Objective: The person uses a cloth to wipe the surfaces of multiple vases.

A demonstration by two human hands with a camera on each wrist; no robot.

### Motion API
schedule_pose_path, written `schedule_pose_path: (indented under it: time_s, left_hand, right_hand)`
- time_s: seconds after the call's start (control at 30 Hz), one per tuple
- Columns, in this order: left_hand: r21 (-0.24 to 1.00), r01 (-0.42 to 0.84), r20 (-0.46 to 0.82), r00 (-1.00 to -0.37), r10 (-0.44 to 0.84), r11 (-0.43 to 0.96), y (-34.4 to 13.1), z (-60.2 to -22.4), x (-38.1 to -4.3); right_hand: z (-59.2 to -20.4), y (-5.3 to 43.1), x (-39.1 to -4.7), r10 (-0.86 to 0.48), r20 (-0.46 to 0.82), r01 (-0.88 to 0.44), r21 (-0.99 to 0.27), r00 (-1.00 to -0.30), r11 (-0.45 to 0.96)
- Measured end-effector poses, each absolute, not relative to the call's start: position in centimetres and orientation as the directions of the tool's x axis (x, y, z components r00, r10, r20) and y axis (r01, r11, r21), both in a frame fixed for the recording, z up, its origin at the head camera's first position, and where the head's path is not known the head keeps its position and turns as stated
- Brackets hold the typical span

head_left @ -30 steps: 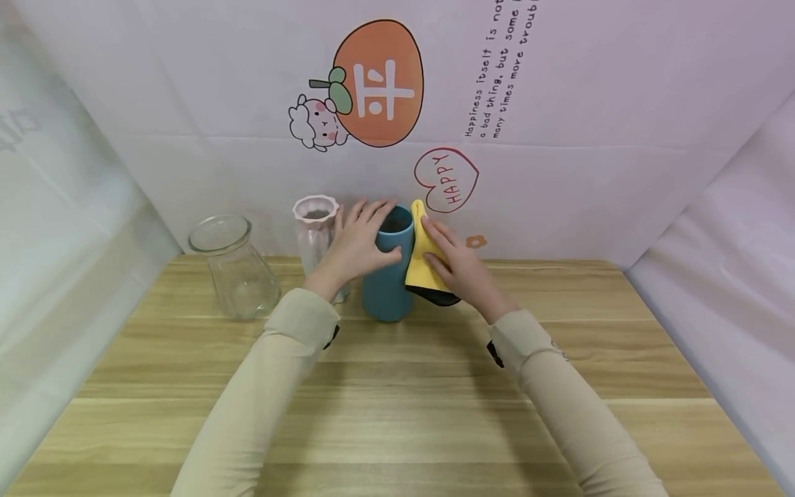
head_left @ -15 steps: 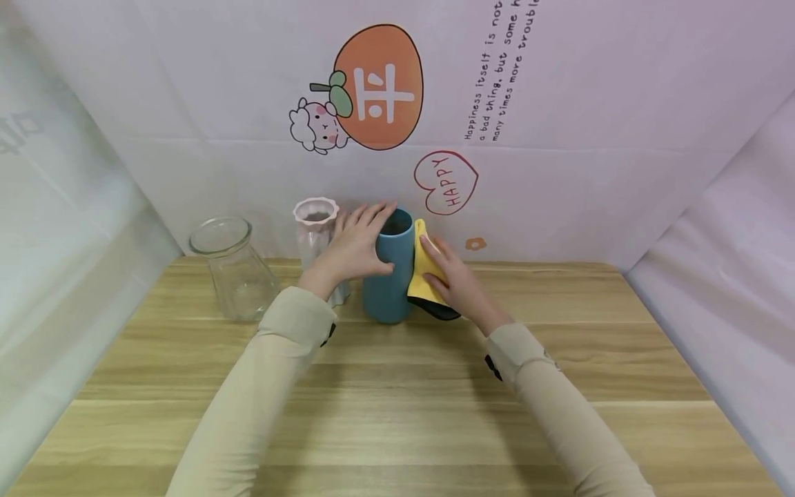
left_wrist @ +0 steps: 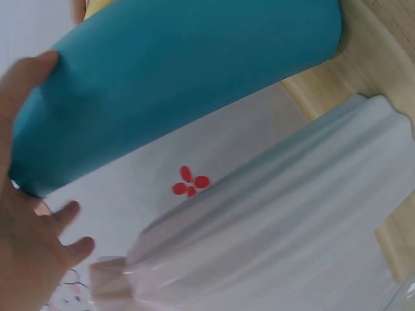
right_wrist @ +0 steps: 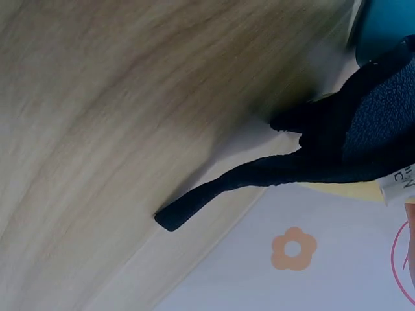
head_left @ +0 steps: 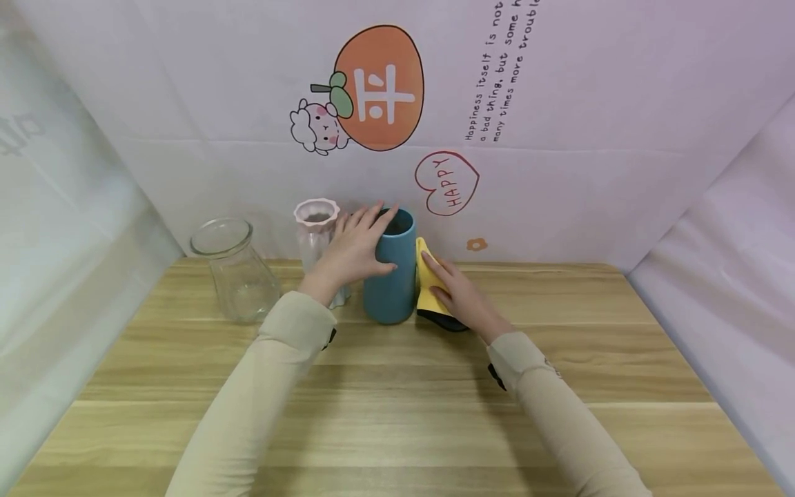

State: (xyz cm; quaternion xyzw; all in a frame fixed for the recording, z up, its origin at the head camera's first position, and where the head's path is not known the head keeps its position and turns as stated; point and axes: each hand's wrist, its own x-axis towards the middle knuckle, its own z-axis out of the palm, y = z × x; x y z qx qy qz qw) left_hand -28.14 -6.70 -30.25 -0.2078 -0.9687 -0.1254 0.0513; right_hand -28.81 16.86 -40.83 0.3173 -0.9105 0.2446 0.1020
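Observation:
My left hand (head_left: 350, 254) grips a blue vase (head_left: 390, 293) near its top, thumb on the front and fingers over the rim's left side. The vase stands upright. In the left wrist view, the thumb lies against the blue wall of the vase (left_wrist: 194, 78). On its right side my right hand (head_left: 464, 295) holds a folded yellow cloth (head_left: 428, 293) with black edging, fingers spread over it. The right wrist view shows the dark fuzzy inner face of the cloth (right_wrist: 382, 116), its black edging hanging close over the tabletop.
Left of the blue vase stands a pale pink fluted vase (head_left: 310, 241), partly behind my left hand. Farther left is a clear glass vase (head_left: 245, 283). A printed white curtain (head_left: 559, 193) rises behind the wooden table (head_left: 385, 414).
My right hand has slid the yellow cloth down along the blue vase's right side and slightly to the right. The left hand stays at the vase's top, and the vase has barely moved.

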Motion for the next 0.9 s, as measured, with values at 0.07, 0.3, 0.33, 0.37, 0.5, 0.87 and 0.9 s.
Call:
schedule_pose_path:
  time_s: [0.07,0.3,0.33,0.37,0.5,0.87,0.9]
  left_hand:
    - [0.19,0.407,0.154,-0.911,0.382,0.893,-6.54,-30.15,-27.97]
    - [0.166,0.378,0.129,-0.924,0.36,0.911,-6.39,-29.65,-27.51]
    - [0.166,0.378,0.129,-0.924,0.36,0.911,-6.41,-29.62,-27.49]
    - [0.164,0.379,0.132,-0.923,0.361,0.911,-6.42,-29.62,-27.5]
    - [0.16,0.386,0.147,-0.919,0.365,0.908,-6.45,-29.7,-27.56]
    - [0.173,0.38,0.182,-0.919,0.349,0.909,-6.01,-30.23,-27.72]
    - [0.176,0.38,0.188,-0.918,0.348,0.908,-5.98,-30.3,-27.71]
  right_hand:
    - [-40.86,16.88,-28.78,-0.52,0.351,-0.626,-0.388,-0.779,0.677]
    - [-40.65,16.94,-28.68,-0.516,0.377,-0.636,-0.382,-0.769,0.67]
    - [-40.58,16.94,-28.67,-0.515,0.384,-0.639,-0.38,-0.767,0.669]
    - [-40.51,16.94,-28.64,-0.513,0.391,-0.642,-0.377,-0.764,0.668]
    - [-40.26,16.99,-28.57,-0.511,0.406,-0.647,-0.373,-0.758,0.665]
    - [-39.9,17.19,-28.36,-0.49,0.413,-0.633,-0.369,-0.768,0.681]
    - [-39.89,17.2,-28.35,-0.489,0.414,-0.633,-0.368,-0.768,0.682]
